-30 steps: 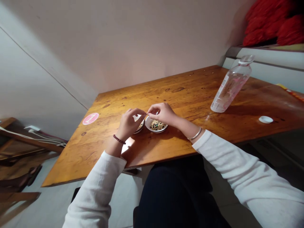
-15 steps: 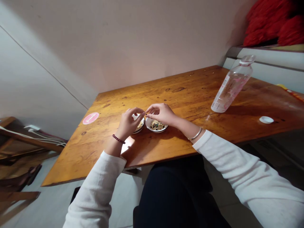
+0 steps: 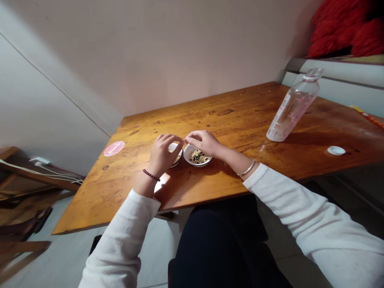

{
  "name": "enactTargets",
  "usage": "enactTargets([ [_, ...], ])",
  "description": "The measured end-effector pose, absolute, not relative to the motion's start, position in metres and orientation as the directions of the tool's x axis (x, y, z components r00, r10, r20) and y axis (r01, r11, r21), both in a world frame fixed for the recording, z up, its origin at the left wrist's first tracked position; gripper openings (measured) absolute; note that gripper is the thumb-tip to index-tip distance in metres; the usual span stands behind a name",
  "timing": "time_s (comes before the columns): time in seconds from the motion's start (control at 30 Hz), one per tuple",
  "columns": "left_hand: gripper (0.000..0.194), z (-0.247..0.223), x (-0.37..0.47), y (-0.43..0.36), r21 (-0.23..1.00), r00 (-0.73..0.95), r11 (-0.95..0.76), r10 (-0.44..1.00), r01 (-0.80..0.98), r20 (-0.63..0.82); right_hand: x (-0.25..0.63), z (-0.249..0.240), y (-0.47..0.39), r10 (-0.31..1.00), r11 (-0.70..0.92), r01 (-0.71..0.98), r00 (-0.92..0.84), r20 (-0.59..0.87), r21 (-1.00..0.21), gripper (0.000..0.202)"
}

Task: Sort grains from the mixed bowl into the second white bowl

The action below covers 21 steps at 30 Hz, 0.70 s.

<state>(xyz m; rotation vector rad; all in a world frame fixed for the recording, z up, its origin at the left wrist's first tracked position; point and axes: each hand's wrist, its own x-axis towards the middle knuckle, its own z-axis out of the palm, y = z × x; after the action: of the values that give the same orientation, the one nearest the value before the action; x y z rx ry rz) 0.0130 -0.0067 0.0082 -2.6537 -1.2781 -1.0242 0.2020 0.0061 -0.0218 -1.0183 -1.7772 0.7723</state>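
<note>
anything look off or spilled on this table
No spill shows. The one oddity: the plastic bottle stands open, while a white cap lies apart from it near the table's front edge. The beads stay inside the white bowl.

A wooden table [image 3: 228, 116] is seen, knotted and glossy. Two small white bowls [image 3: 196, 157] of beads are set on it side by side, with a pink round sticker [image 3: 114, 148], a clear plastic bottle [image 3: 291, 108] and a white cap [image 3: 336, 150].
</note>
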Motion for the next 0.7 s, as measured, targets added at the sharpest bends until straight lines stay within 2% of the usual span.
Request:
enactTargets([
  [0.17,0.016,0.009,0.013,-0.008,0.231,0.470,-0.690,0.662,0.685,0.584,0.200,-0.023,0.004,0.890,0.440,0.312,-0.274,0.364,-0.842,0.019],
  [0.33,0.018,0.007,0.014,-0.008,0.261,0.467,-0.689,0.675,0.676,0.572,0.200,-0.022,0.001,0.879,0.462,0.277,-0.272,0.393,-0.842,0.017],
  [0.47,0.023,0.002,0.014,-0.004,0.432,0.438,-0.661,0.740,0.614,0.511,0.200,-0.021,0.000,0.851,0.501,0.240,-0.313,0.422,-0.831,0.015],
  [0.6,0.031,-0.001,0.010,0.003,0.602,0.364,-0.538,0.843,0.591,0.396,0.200,-0.020,0.000,0.858,0.497,0.257,-0.290,0.424,-0.829,0.014],
  [0.67,0.032,-0.002,0.004,0.007,0.577,0.298,-0.465,0.882,0.671,0.365,0.200,-0.018,-0.001,0.869,0.485,0.297,-0.269,0.415,-0.823,0.013],
  [0.7,0.031,-0.002,0.001,0.009,0.513,0.265,-0.434,0.890,0.741,0.370,0.200,-0.018,-0.002,0.875,0.478,0.319,-0.256,0.412,-0.818,0.012],
])
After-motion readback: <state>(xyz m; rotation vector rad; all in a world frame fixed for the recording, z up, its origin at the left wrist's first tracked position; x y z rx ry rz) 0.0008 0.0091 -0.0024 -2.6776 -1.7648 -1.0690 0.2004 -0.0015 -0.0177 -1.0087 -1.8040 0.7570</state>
